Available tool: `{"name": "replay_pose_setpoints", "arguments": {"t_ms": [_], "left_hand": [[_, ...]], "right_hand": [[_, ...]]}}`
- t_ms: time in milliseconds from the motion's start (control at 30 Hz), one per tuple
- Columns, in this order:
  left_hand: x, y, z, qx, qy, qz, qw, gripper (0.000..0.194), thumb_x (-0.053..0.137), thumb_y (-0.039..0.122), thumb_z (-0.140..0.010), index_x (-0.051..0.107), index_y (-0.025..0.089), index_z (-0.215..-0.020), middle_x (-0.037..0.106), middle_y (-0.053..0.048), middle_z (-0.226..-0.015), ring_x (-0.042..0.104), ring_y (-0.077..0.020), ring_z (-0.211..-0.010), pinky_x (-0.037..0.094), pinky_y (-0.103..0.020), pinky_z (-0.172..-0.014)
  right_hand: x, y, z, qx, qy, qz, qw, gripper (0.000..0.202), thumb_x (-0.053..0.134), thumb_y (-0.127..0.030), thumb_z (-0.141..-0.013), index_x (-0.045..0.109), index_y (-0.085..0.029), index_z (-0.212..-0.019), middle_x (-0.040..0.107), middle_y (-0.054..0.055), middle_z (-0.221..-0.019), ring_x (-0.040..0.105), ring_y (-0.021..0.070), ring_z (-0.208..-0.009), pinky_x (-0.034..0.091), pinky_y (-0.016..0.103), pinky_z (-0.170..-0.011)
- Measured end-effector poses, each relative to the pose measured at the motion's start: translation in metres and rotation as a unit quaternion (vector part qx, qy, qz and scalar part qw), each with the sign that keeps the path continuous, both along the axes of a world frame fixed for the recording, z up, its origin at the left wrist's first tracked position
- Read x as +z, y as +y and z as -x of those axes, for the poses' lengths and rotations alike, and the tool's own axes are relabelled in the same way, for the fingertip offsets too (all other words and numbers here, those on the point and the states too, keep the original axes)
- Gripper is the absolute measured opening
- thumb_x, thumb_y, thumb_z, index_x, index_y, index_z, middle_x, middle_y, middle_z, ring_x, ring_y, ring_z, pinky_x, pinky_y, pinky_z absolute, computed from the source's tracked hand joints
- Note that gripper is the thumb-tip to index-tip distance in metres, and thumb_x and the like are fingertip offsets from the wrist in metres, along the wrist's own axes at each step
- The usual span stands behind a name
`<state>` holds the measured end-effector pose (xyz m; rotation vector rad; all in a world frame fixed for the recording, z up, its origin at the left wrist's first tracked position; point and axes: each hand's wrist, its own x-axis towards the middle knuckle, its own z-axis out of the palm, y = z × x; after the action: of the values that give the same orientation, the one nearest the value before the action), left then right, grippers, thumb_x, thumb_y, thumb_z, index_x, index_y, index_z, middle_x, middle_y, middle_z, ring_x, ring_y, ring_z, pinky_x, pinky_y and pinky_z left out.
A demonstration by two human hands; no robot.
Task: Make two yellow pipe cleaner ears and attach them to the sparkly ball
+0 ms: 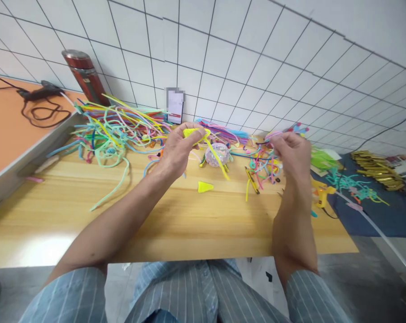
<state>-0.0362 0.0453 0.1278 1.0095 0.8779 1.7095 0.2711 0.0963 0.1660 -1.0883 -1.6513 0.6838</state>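
My left hand (179, 150) is closed round a yellow pipe-cleaner piece (190, 132), pinched between thumb and fingers, with one yellow strand (218, 159) hanging down to the right. Below it on the table lies a flat yellow triangular piece (205, 186). My right hand (290, 150) is raised over the small coloured scraps (261, 168) at the right, its fingertips pressed together; what they hold, if anything, is too small to make out. Between my hands stands a round, clear, beaded-looking container (217, 154).
Many coloured pipe cleaners (122, 123) heap at the back left, near a red thermos (85, 76) and a phone (175, 105) against the tiled wall. A yellow glue gun (323, 194) lies at the right edge. Gold bundles (377, 169) are on a dark surface beyond.
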Motion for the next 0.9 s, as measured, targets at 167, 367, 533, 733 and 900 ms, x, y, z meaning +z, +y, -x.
{"name": "replay_pose_setpoints", "arguments": {"t_ms": [167,367,533,733,900], "left_hand": [[0.004,-0.014,-0.015,-0.064,-0.037,0.013,0.997,0.031,0.094,0.036,-0.069,0.070,0.021,-0.081,0.068,0.000,-0.080,0.056,-0.0119,-0.069,0.043,-0.024,-0.061],[0.009,-0.032,-0.032,-0.144,-0.058,0.024,0.987,0.035,0.094,0.040,-0.069,0.068,0.019,-0.082,0.064,0.002,-0.074,0.053,-0.0105,-0.065,0.043,-0.025,-0.061],[0.008,-0.035,-0.036,-0.162,-0.067,0.003,0.984,0.037,0.095,0.042,-0.071,0.068,0.019,-0.082,0.064,0.002,-0.072,0.051,-0.0104,-0.064,0.042,-0.025,-0.062],[0.008,-0.035,-0.036,-0.178,-0.074,0.011,0.981,0.034,0.091,0.041,-0.074,0.071,0.019,-0.089,0.068,-0.001,-0.084,0.056,-0.0126,-0.071,0.046,-0.026,-0.065],[0.006,-0.032,-0.032,-0.171,-0.028,0.009,0.985,0.035,0.085,0.051,-0.081,0.070,0.019,-0.083,0.067,-0.003,-0.084,0.059,-0.0155,-0.075,0.046,-0.028,-0.065]], "right_hand": [[-0.009,-0.021,0.046,-0.009,0.038,-0.044,0.998,0.030,0.084,-0.051,-0.084,0.074,-0.023,-0.080,0.066,-0.002,-0.070,0.057,0.0128,-0.063,0.049,0.028,-0.063],[-0.020,-0.061,0.109,0.161,0.029,0.023,0.986,0.036,0.082,-0.058,-0.089,0.071,-0.024,-0.086,0.069,-0.002,-0.078,0.065,0.0151,-0.073,0.055,0.030,-0.072],[-0.024,-0.068,0.119,0.144,0.057,0.030,0.987,0.036,0.081,-0.055,-0.090,0.065,-0.024,-0.079,0.064,-0.003,-0.071,0.060,0.0145,-0.067,0.054,0.031,-0.070],[-0.029,-0.067,0.113,0.099,0.077,-0.005,0.992,0.026,0.082,-0.037,-0.085,0.062,-0.024,-0.074,0.059,-0.005,-0.068,0.053,0.0126,-0.063,0.044,0.029,-0.062],[-0.031,-0.065,0.110,0.083,0.059,-0.022,0.995,0.020,0.075,-0.033,-0.084,0.060,-0.024,-0.073,0.059,-0.004,-0.068,0.052,0.0128,-0.063,0.043,0.029,-0.061]]}}
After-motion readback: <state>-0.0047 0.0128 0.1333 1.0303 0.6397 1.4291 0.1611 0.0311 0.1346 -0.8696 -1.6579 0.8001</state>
